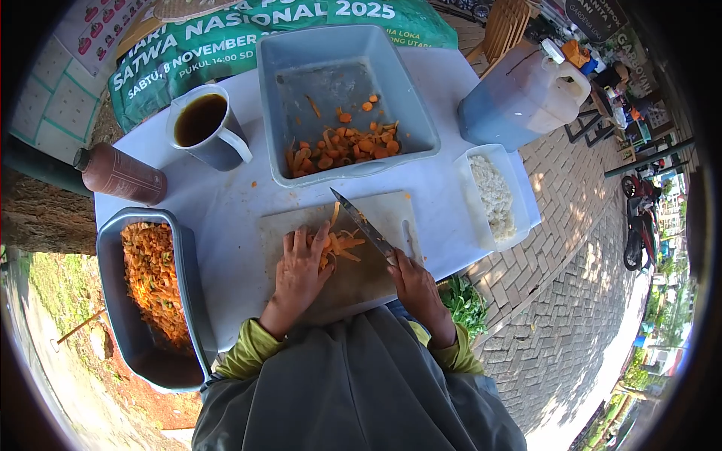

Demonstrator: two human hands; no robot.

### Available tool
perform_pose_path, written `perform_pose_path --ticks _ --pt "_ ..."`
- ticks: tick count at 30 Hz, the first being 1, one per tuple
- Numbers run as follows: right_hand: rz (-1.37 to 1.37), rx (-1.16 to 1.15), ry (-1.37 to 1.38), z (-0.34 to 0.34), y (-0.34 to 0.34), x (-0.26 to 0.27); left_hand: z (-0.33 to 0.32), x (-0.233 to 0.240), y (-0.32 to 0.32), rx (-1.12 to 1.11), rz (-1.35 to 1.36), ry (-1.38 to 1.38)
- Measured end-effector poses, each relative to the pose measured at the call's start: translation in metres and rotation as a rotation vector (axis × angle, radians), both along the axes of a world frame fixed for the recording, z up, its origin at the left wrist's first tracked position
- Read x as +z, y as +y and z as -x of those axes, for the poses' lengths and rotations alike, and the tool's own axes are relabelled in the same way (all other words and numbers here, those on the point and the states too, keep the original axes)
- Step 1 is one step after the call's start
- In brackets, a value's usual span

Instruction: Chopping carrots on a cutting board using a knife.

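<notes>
My left hand [302, 265] rests over carrot peelings and pieces [340, 244] on a cutting board [361, 282], its fingers curled onto them; what lies under the palm is hidden. My right hand [415, 284] grips the handle of a kitchen knife [364, 222], whose blade points up and left, raised at the right of the peelings. Bits of orange cling to the blade. Beyond the board stands a grey plastic basin [347, 166] with carrot slices and peelings [350, 147] gathered at its near side.
Left on the white-covered table are a grey tub [183, 248] of chopped carrots, a brown bottle [125, 175] and a jug [225, 141] of dark liquid. At right stand a jerrycan [507, 93] and a plastic container [522, 208] of white, crumbly stuff. Leafy greens [465, 304] lie below the right edge.
</notes>
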State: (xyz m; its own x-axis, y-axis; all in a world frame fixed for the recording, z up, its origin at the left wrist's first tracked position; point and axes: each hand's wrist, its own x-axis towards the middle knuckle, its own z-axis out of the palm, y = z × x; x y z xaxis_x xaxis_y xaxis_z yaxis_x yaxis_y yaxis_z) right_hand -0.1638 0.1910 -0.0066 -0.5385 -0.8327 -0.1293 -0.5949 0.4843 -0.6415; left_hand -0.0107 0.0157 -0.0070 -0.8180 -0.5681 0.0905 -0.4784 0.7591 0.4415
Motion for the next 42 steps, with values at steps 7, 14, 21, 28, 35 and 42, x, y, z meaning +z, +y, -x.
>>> perform_pose_path --ticks 7,14,21,28,35,42 --pt "-0.012 0.057 0.081 0.003 -0.001 0.011 -0.003 0.004 -0.001 -0.031 -0.049 0.034" --pt "-0.073 0.127 -0.016 0.011 0.006 0.03 -0.019 0.002 -0.012 -0.074 -0.322 0.311" --pt "-0.018 0.103 0.024 0.017 -0.007 0.018 -0.028 0.023 -0.017 -0.04 -0.412 0.336" --pt "0.012 0.116 0.002 0.02 -0.027 0.02 -0.02 0.006 -0.027 0.046 -0.297 0.329" --pt "0.163 0.145 0.054 0.021 -0.029 -0.003 -0.003 -0.01 -0.031 -0.076 -0.185 0.249" --pt "0.16 0.141 0.018 0.023 -0.028 -0.005 -0.01 -0.002 -0.029 -0.161 -0.153 0.223"
